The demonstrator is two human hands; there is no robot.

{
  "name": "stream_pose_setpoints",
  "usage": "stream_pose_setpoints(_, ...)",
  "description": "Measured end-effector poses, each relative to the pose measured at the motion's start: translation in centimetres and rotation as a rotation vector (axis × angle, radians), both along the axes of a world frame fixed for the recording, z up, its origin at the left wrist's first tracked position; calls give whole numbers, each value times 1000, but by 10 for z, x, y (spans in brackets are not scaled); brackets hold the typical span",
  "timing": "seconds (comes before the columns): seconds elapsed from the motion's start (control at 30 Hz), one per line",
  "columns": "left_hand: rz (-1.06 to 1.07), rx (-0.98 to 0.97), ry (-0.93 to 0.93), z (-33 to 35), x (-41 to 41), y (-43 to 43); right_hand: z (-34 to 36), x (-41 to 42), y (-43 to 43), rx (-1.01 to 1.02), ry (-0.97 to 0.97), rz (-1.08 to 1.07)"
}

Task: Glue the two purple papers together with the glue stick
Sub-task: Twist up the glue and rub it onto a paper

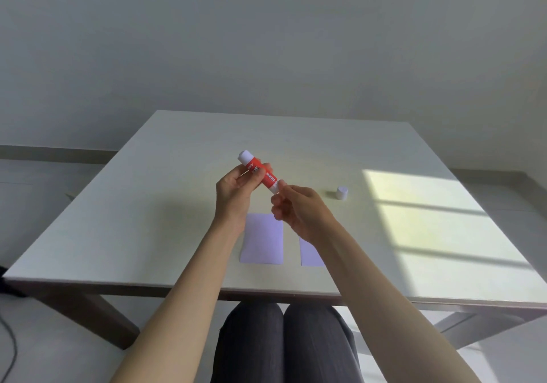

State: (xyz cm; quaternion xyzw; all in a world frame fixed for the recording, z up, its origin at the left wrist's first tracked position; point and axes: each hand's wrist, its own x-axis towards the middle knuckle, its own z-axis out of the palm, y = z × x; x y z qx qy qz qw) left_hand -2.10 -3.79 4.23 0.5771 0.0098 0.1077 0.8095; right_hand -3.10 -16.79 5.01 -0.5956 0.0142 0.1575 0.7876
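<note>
A red and white glue stick [260,172] is held tilted above the table, its white end up and to the left. My left hand [233,190] grips its middle. My right hand [296,208] pinches its lower end with fingertips. Its white cap [341,193] stands on the table to the right, apart from the stick. Two purple papers lie flat side by side near the front edge: the left one [262,239] is fully visible, the right one [309,254] is partly hidden under my right wrist.
The pale table [177,205] has a sunlit patch [429,219] on its right side. My knees show below the front edge. A dark cable lies on the floor at the far left.
</note>
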Motion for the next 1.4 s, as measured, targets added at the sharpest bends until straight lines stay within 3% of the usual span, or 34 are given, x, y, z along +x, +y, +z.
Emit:
stream_pose_setpoints(0.1, -25, 7, -9, 1, 0, -2, 6, 3, 5, -106, 141, -14)
stream_pose_setpoints(0.17, -43, 1, -24, 3, 0, -4, 7, 3, 5, -144, 118, -47)
stream_pose_setpoints(0.3, -25, 12, -33, 8, 2, -6, -3, -4, 2, -140, -296, -176)
stream_pose_setpoints(0.37, -29, 14, -35, 9, 3, -6, -7, -7, 3, -61, -345, -179)
stream_pose_setpoints(0.53, -54, 71, -41, 8, 1, -8, 3, -3, 2, -7, 159, -47)
stream_pose_setpoints(0.57, -52, 73, -43, 8, 1, -8, 4, -3, 1, -33, 158, -38)
stream_pose_setpoints(0.73, -37, 64, -43, 9, 4, -4, 0, -6, -1, -26, -205, -97)
stream_pose_setpoints(0.8, -55, 64, -47, 9, 4, -5, 2, -5, -1, -2, -116, -83)
stream_pose_setpoints(0.9, -74, 91, -60, 9, 3, -7, 5, -2, -1, 87, 222, -43)
stream_pose_setpoints(0.93, -76, 91, -62, 9, 2, -8, 6, -2, -1, 108, 247, -44)
stream_pose_setpoints(1.1, -60, 73, -59, 8, 3, -4, 3, -3, -7, 70, -112, -37)
stream_pose_setpoints(1.27, -94, 111, -54, 3, 0, -6, 7, -2, -8, 106, 146, 18)
stream_pose_setpoints(1.4, -89, 111, -49, 3, 0, -6, 4, -1, -8, 109, 157, -6)
